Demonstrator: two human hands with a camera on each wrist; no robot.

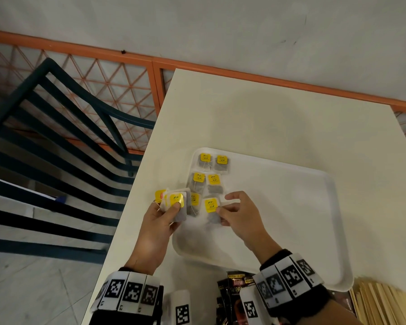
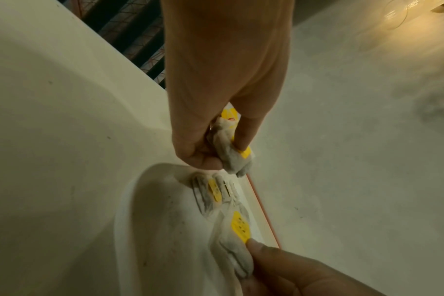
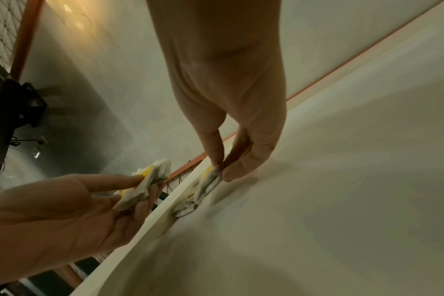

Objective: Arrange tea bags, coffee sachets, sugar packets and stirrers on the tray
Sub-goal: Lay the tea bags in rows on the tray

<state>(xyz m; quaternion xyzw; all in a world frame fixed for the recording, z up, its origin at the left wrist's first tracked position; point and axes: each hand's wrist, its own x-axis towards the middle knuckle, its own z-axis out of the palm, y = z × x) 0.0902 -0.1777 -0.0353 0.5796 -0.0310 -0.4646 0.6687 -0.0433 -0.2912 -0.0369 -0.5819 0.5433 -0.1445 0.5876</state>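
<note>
Head view shows the left hand (image 1: 161,216) clutching a spare stack of tea bags (image 1: 174,202) as supply while the right hand (image 1: 238,211) pinches one tea bag (image 1: 212,208) onto the white tray (image 1: 314,231) to extend the rows, on a cream desk (image 1: 256,113) beside an orange-trimmed wall; both wrist views confirm both grips.

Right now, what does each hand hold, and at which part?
Left hand: stack of tea bags, thumb on the top tag. Right hand: single tea bag, pinched at its right edge.
</note>
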